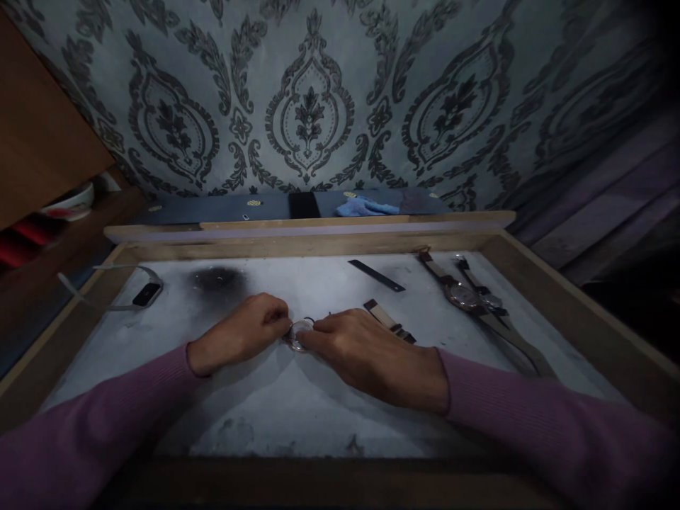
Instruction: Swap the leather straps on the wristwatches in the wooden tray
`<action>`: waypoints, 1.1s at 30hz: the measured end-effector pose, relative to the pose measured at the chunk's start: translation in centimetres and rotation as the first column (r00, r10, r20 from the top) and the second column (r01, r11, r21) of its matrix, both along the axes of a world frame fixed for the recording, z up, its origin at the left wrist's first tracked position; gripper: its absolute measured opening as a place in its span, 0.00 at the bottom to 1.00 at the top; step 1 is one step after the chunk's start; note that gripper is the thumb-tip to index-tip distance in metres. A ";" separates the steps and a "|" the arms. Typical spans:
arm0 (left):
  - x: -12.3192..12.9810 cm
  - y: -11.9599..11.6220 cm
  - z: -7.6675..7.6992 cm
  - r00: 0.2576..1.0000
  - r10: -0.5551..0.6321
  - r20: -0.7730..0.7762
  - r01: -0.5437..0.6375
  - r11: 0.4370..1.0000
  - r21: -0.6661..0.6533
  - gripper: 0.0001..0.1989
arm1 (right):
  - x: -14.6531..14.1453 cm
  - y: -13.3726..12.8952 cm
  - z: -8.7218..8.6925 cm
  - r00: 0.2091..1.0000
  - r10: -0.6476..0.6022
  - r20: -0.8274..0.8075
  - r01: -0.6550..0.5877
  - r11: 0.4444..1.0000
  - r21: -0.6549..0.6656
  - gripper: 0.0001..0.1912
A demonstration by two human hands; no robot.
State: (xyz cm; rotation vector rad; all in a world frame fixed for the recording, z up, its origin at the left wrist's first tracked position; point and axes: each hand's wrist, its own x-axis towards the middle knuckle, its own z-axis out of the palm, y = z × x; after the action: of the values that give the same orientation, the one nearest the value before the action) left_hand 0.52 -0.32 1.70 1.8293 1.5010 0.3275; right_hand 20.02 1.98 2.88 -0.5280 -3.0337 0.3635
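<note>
A round watch case [301, 334] with a pale face lies on the white surface at the middle, between my two hands. My left hand [244, 331] is closed, its fingertips pinched at the case's left edge. From the right, my right hand [366, 350] reaches over the case, with thumb and fingers pressed together against its right side. Just beyond my right hand lies a strap piece [385, 319] in brown and beige. Farther back rests a flat dark blade-like strip [376, 275]. The fingertips partly hide the case's edges.
A wooden-rimmed tray [313, 248] surrounds the work area. A watch with a pale strap [147, 295] stands at the left; watches with straps [465, 296] lie at the right. Behind the rim are a blue cloth [366, 206] and a black object [304, 205].
</note>
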 end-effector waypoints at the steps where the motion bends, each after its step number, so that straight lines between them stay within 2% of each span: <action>1: 0.0 0.0 0.0 1.000 -0.003 0.000 0.003 1.000 0.004 0.13 | 0.0 0.0 0.1 1.000 -0.001 0.005 0.001 1.000 -0.007 0.12; 14: 0.1 0.0 0.1 1.000 -0.010 -0.014 0.010 1.000 0.022 0.13 | -0.4 -0.7 0.6 0.993 -0.064 0.099 0.063 0.998 0.009 0.14; 20: 0.2 0.0 0.1 1.000 0.004 -0.005 -0.004 1.000 0.017 0.13 | -0.6 -0.9 0.7 0.987 -0.055 0.150 0.049 0.998 0.045 0.14; 33: 0.0 0.2 -0.2 0.999 -0.039 -0.018 0.039 0.999 0.031 0.14 | -0.5 -1.4 0.2 0.992 -0.058 0.111 0.053 0.998 0.046 0.15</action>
State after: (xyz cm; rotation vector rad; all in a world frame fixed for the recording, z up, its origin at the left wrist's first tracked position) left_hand 0.55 -0.08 1.53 1.8877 1.4774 0.3186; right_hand 19.48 0.55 3.03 -0.6495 -3.1178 0.2744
